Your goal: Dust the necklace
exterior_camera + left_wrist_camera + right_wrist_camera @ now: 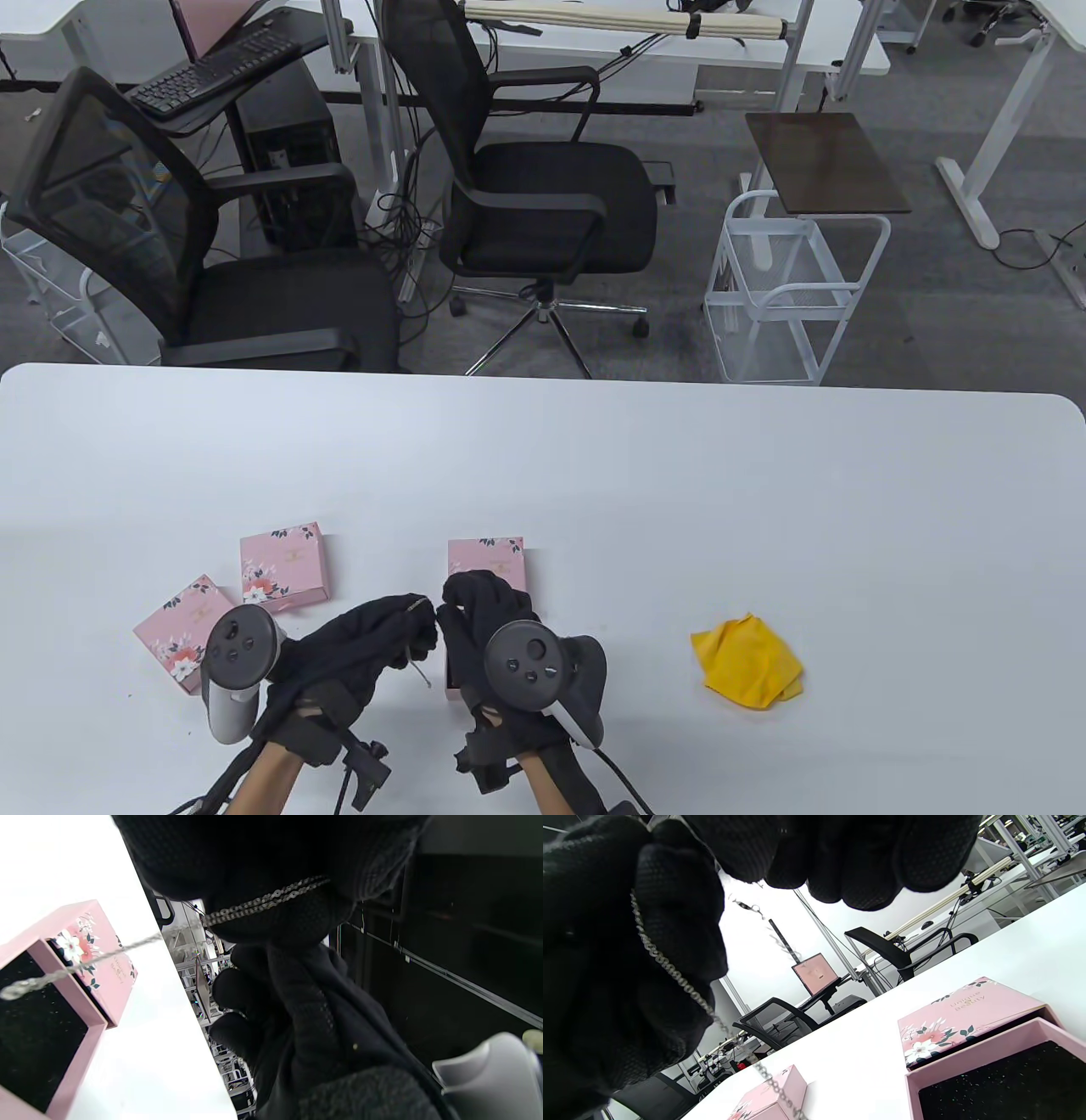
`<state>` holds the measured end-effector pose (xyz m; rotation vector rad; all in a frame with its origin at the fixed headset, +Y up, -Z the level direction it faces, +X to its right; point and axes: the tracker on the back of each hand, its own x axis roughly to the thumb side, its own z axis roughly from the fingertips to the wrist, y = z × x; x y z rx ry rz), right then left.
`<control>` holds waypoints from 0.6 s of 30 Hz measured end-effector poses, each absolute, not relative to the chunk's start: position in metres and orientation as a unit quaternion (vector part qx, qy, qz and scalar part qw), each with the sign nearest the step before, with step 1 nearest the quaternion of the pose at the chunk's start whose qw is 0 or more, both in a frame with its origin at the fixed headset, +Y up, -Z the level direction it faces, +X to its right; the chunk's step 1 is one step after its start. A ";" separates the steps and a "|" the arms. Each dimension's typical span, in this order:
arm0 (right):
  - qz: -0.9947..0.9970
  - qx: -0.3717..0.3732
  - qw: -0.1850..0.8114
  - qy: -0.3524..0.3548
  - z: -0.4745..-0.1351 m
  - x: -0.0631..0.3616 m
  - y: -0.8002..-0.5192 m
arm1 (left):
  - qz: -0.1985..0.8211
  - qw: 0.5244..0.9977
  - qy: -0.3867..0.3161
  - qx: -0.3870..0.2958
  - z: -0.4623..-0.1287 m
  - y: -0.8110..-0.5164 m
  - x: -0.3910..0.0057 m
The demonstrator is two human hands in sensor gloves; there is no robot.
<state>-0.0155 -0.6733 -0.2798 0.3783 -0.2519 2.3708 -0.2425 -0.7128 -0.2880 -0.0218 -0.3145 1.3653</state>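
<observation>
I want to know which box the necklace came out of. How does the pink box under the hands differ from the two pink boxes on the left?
The box under the hands is open, showing a black lining, its lid set beside it. The two left boxes appear closed. The hands hold the necklace over the open box; the left boxes lie untouched. All share the pink floral print.

Black knit gloves, grey trackers, black cables
</observation>
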 end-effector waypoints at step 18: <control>0.904 0.179 0.371 -0.112 -0.257 -0.041 -0.675 | 0.656 0.741 -0.142 0.006 -0.281 -0.710 -0.234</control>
